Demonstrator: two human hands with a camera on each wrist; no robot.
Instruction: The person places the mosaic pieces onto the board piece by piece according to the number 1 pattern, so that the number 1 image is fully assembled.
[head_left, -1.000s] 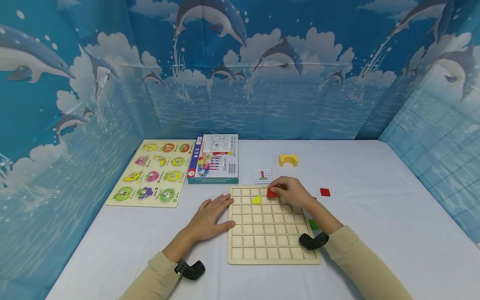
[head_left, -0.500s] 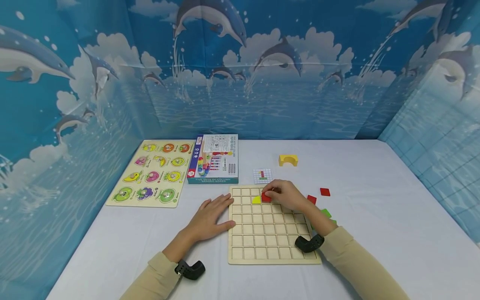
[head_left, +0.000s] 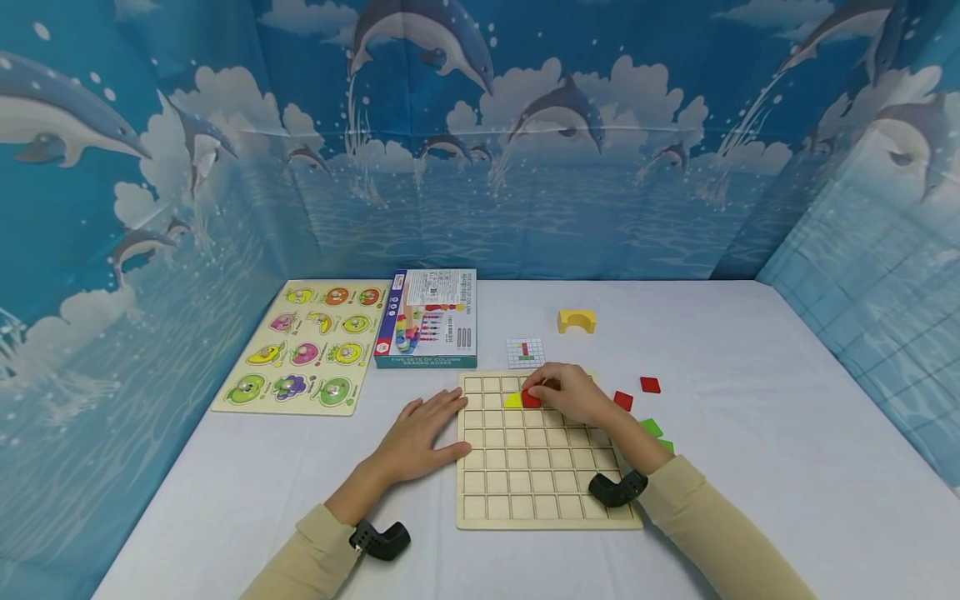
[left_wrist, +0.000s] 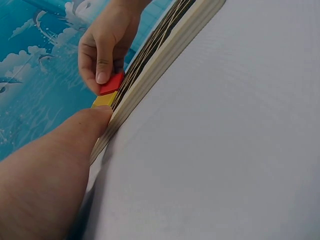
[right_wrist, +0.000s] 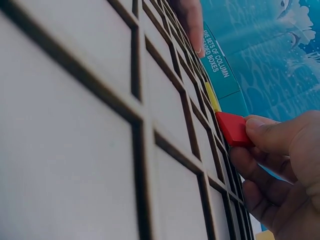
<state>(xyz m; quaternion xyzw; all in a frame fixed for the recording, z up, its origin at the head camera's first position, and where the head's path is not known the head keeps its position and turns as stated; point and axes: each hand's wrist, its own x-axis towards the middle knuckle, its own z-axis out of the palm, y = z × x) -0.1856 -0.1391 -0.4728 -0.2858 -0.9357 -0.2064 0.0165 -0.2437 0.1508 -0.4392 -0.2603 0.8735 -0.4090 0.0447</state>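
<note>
The right hand [head_left: 573, 393], thumb and fingers bent, pinches a flat red square tile [right_wrist: 232, 129] at the far part of a pale wooden grid board [head_left: 523, 482], just right of a yellow tile [head_left: 513, 401]. In the head view fingers partly hide the red tile; the right wrist view bares the thumb's grip. The left hand [head_left: 422, 437], fingers spread, touches the board's left edge.

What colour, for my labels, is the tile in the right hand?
The tile is red; clearest view: right wrist.
</note>
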